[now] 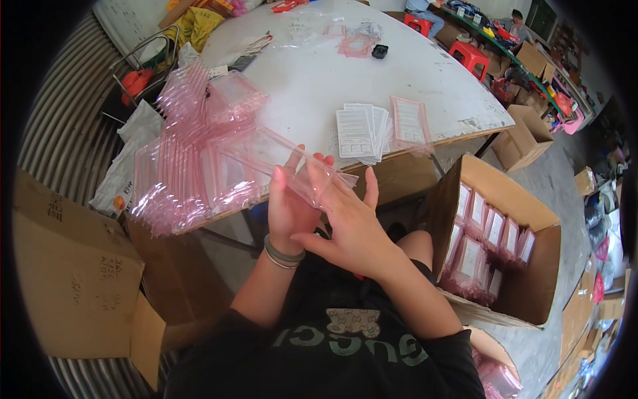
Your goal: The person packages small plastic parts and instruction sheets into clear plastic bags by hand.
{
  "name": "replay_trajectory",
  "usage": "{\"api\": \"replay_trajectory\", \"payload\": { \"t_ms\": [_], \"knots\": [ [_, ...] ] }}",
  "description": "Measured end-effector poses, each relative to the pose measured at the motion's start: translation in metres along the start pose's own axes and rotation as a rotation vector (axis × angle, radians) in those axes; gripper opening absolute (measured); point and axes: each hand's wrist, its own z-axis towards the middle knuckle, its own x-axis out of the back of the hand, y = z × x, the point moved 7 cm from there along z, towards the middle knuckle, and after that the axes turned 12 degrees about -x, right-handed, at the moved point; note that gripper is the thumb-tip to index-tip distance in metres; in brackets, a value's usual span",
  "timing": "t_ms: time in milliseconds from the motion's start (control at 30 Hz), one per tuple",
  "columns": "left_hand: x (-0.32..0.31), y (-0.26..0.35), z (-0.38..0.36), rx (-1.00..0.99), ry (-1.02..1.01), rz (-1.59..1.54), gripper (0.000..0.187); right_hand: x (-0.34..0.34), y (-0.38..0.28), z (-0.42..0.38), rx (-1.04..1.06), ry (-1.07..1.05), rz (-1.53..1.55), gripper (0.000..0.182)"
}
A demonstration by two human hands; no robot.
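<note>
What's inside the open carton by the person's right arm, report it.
The carton holds rows of pink-edged clear packets with white sheets inside. What lies beneath the top ones is covered.

Red stools, two (470, 56): we are seeing them standing beside a green-edged table (515, 58) that is bearing mixed goods. Person, one (517, 30): sitting behind that table. Yellow bag, one (198, 25): lying near a red object (136, 82). Corrugated metal panel (56, 113): running along the left. Large carton, handwritten marks (73, 279): we are finding it standing before the panel.
</note>
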Motion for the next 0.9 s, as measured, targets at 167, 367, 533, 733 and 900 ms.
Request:
{"api": "replay_trajectory", "payload": {
  "t_ms": [167, 367, 533, 733, 900],
  "knots": [
    [-0.014, 0.002, -0.008, -0.038, 0.013, 0.074, 0.057, 0.001, 0.004, 0.005, 0.021, -0.016, 0.117, 0.101],
    [0.007, 0.008, 0.009, 0.172, 0.096, -0.22, 0.053, 0.03, 0.044, 0.026, -0.056, -0.112, 0.996, 0.024],
    [-0.002, 0.016, 0.012, 0.224, 0.284, -0.539, 0.076, 0.007, 0.145, 0.075, 0.142, 0.45, -0.298, 0.026],
    [0.012, 0.018, 0.01, 0.227, 0.29, -0.599, 0.083, -0.018, 0.159, 0.091, 0.062, 0.103, -0.618, 0.013],
    [0.016, 0.011, 0.008, 0.252, 0.293, -0.583, 0.081, -0.012, 0.147, 0.09, 0.041, -0.034, -0.686, 0.013]
  ]
}}
